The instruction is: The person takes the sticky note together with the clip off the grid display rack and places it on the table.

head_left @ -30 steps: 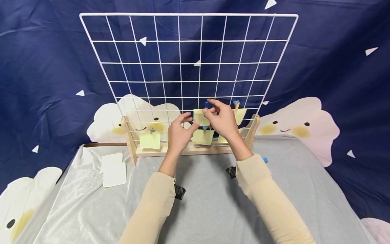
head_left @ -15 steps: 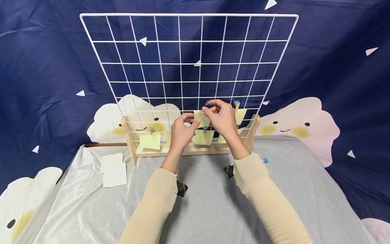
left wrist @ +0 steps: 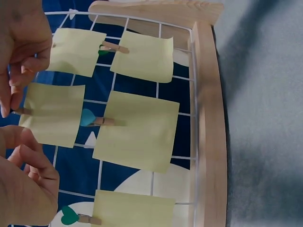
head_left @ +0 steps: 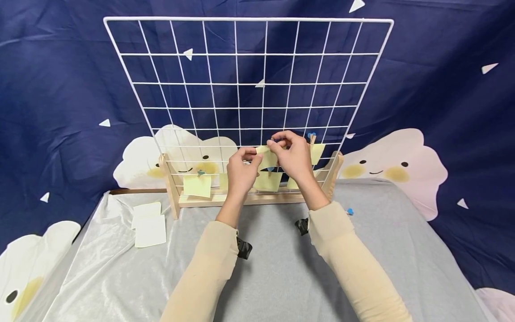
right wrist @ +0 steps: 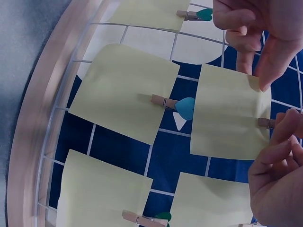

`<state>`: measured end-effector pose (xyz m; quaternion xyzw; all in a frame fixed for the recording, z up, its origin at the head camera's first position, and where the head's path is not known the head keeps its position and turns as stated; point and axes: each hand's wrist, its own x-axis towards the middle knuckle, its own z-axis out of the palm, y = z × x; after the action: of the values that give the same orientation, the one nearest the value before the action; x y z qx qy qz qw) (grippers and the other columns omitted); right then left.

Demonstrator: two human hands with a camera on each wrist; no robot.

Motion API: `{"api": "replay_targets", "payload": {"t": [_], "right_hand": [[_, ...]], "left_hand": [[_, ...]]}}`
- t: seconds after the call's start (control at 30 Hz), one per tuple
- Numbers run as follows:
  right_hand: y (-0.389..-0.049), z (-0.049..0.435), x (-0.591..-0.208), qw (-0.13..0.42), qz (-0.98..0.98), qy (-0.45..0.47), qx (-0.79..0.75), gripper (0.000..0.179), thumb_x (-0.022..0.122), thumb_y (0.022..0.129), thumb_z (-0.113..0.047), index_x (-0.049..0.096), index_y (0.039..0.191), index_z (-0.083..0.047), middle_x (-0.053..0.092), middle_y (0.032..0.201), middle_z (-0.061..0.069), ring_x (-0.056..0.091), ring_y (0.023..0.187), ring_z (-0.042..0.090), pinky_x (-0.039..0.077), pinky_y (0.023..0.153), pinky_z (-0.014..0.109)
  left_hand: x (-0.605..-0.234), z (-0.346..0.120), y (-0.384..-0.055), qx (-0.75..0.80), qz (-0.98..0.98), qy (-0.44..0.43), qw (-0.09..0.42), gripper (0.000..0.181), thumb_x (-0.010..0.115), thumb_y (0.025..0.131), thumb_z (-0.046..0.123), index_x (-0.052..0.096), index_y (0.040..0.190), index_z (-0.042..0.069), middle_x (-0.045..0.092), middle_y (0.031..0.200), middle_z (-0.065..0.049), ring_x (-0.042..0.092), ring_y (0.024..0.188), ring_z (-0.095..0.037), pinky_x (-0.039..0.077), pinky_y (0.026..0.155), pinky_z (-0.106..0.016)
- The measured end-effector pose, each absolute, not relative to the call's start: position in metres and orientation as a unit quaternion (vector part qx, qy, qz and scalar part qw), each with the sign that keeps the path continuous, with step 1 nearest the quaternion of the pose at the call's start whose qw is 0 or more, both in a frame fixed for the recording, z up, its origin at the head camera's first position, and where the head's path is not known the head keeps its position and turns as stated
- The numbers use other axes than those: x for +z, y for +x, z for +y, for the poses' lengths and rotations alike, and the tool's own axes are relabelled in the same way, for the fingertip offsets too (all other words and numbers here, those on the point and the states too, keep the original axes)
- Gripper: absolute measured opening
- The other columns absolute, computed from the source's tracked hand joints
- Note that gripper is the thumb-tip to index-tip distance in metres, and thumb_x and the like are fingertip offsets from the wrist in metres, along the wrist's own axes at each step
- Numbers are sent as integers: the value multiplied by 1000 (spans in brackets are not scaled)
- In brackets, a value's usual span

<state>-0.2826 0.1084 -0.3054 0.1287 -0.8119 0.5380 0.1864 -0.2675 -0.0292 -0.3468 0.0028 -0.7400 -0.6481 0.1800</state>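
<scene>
"What lies at my far left?"
"Two pale notes (head_left: pixel 150 231), together on the tabletop (head_left: pixel 265 250). Next, a yellow note (head_left: pixel 197 186) hangs on your white wire grid (head_left: pixel 249 19), under a green heart clothespin (head_left: pixel 201 172)."
"And my hands?"
"Your left hand (head_left: pixel 242 174) pinches the left edge of the middle sticky note (head_left: pixel 265 157), before the grid; your right hand (head_left: pixel 294 154) pinches the wooden clothespin (right wrist: pixel 263 122) at its top edge."
"Farther right?"
"A blue heart-shaped clip (head_left: pixel 350 211) lies just beyond your right sleeve (head_left: pixel 335 223)."
</scene>
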Motion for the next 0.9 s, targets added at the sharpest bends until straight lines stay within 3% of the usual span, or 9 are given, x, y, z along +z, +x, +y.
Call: {"api": "replay_targets", "payload": {"t": [0.27, 0.63, 0.9], "right_hand": [[-282, 105, -308, 203, -802, 133, 546, 13, 73, 94, -9, 68, 102, 0, 65, 73, 13, 54, 40, 8, 48, 44, 21], [-281, 106, -311, 211, -778, 160, 570, 11, 69, 96, -4, 64, 103, 4, 62, 76, 16, 55, 42, 26, 45, 42, 21], [-280, 108, -308, 210, -755, 167, 598, 13, 67, 97, -2, 62, 105, 7, 61, 78, 13, 52, 40, 17, 45, 41, 22]], "left_hand": [[-346, -28, -268, -635, -742, 6, 213, 12, 74, 92, 10, 73, 100, 1, 70, 90, -12, 52, 51, -8, 53, 49, -22], [-345, -34, -266, -632, -741, -8, 225, 11, 73, 92, 9, 74, 99, 0, 70, 89, -12, 53, 48, -8, 50, 48, -20], [-344, -45, -262, -638, -736, -3, 224, 11, 73, 92, 10, 73, 99, 1, 69, 89, -10, 52, 49, -7, 51, 50, -21]]}}
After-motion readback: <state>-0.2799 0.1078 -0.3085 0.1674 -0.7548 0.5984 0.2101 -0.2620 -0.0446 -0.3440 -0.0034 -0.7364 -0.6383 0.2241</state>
